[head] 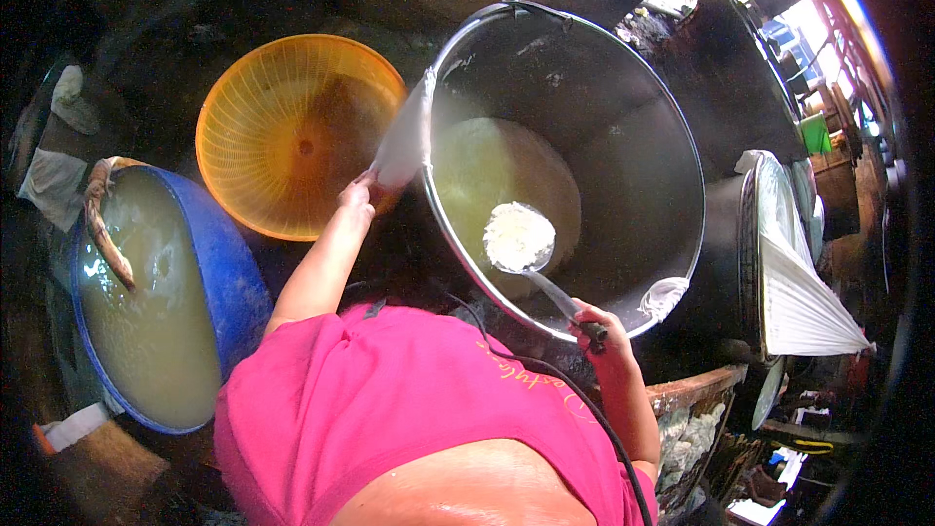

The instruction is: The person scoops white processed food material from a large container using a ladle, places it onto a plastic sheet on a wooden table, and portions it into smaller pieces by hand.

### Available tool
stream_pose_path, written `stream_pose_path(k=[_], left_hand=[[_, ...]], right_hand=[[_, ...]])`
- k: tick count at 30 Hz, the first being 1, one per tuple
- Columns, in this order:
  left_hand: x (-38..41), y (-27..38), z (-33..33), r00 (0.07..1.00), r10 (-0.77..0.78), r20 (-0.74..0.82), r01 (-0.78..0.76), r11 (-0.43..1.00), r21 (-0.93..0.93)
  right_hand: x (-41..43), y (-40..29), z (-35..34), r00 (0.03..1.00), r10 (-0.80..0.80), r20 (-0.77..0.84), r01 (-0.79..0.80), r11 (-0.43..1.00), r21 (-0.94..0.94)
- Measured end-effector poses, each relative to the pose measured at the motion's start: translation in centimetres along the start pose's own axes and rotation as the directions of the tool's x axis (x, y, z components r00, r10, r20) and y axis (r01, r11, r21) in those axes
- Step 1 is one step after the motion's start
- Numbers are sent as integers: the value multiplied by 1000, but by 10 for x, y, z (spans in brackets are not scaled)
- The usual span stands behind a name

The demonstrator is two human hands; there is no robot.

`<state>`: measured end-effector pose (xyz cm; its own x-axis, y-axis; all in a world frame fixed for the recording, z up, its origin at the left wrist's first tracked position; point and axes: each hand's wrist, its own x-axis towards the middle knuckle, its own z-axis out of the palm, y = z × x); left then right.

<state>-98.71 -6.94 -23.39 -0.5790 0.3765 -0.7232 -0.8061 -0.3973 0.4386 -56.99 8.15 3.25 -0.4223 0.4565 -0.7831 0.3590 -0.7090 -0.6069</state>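
Note:
My right hand (603, 332) grips the dark handle of a long metal ladle (551, 292). A heap of white, crumbly, curd-like food (518, 237) fills the ladle's bowl, inside a large metal pot (639, 153). Pale yellowish liquid (482, 161) stands low in the pot, with a faint haze above. On the other side, my left hand (358, 193) is closed on the narrow end of a whitish sheet (405, 139), seemingly cloth, stretched outward from the pot's rim. Just behind that hand is an orange plastic colander-like basket (256, 131).
A blue plastic drum (223, 270) of cloudy liquid stands at left, with a brown curved piece (106, 223) over its rim. White cloth (800, 292) drapes a vessel at right. A knotted white cloth (665, 297) hangs on the pot's rim. A black cable (592, 409) crosses my pink shirt.

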Motion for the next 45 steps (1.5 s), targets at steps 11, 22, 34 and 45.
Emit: stream_pose_path(k=[11, 22, 34, 45], left_hand=[[-41, 29, -6, 999, 20, -28, -16, 990, 143], [-61, 39, 6, 985, 0, -170, 30, 985, 171], [-30, 43, -13, 978, -75, 193, 68, 997, 43], [-73, 60, 25, 980, 199, -10, -185, 927, 327]], right_hand=[[-30, 15, 0, 996, -65, 60, 54, 984, 172], [-21, 20, -8, 994, -66, 90, 41, 965, 258], [-15, 12, -13, 996, -80, 41, 70, 975, 212], [-16, 4, -7, 996, -87, -25, 91, 965, 245]])
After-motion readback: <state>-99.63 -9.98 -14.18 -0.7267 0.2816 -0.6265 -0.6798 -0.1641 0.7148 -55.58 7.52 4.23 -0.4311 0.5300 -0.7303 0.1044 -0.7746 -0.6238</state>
